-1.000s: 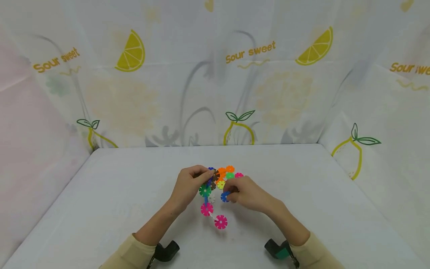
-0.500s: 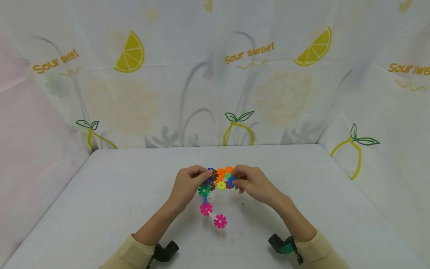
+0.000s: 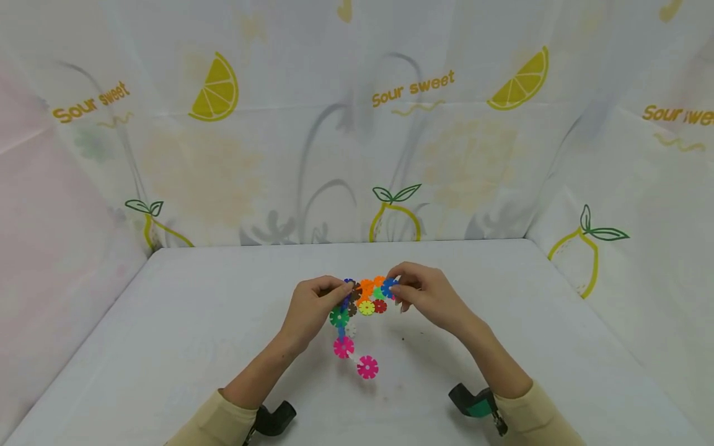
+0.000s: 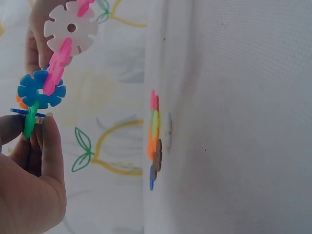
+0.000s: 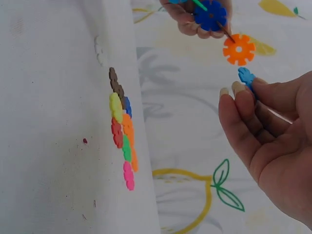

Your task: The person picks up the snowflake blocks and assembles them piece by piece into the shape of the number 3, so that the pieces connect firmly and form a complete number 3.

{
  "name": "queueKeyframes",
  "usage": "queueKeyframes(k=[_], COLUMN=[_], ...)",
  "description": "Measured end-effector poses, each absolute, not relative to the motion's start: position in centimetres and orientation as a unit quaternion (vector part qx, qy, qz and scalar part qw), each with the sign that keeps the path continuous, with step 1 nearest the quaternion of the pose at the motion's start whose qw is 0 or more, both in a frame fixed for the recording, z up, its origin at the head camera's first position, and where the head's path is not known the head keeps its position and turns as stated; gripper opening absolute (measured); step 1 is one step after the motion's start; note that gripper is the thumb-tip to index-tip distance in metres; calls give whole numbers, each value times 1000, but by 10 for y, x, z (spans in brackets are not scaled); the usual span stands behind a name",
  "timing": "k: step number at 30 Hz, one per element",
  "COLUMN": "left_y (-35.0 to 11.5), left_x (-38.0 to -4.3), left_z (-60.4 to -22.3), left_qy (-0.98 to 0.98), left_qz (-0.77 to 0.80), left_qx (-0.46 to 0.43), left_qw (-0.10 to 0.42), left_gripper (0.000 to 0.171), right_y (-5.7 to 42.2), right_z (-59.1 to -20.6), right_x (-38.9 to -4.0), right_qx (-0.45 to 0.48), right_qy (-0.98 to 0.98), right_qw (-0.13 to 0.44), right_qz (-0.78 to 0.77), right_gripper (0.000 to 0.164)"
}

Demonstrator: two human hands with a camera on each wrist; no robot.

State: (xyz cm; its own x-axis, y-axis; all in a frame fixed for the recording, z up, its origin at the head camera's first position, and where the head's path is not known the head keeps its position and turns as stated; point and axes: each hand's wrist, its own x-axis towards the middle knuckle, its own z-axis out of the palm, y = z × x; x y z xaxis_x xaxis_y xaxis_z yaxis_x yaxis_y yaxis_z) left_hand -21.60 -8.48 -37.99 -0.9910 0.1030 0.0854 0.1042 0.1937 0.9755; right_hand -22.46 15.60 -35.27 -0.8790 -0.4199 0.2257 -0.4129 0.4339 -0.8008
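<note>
Left hand (image 3: pixel 315 306) up over the bench (image 3: pixel 223 334), fingers closed in a pinch, and it has the chain of plastic flower discs by its far end, near the dark blue disc (image 5: pixel 210 15)! The chain trails toward the near side: green disc (image 3: pixel 339 317), light blue disc (image 4: pixel 41 89), pink disc (image 3: pixel 343 347), white disc (image 4: pixel 71 17), then the end pink disc (image 3: pixel 367 367). Over on the right, the right hand (image 3: pixel 426 294) has thumb and fingers pinched tight on a single blue disc (image 5: pixel 246 75), held just beside the chain's orange disc (image 5: pixel 233 52), a slim gap showing between them in the right wrist view. Below, on the bench, lies a cluster of loose discs: yellow disc (image 3: pixel 366 308) just left of the red disc (image 3: pixel 380 306), with brown, orange, green and pink ones close by. Behind it all, a lemon-print cloth (image 3: pixel 268 148) lines the far side.
</note>
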Motion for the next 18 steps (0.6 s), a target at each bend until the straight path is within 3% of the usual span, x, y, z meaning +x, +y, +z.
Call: queueKeyframes(k=[18], left_y=[-82], left_x=[-213], left_z=[-380], left_qy=[-780], left_qz=[-620], left_qx=[-80], left_qw=[3], left_gripper=[18], right_y=[156], right_z=[-352], right_x=[-224], right_qx=[-225], right_qy=[827], right_qw=[-8], right_qz=[-515], right_gripper=[22])
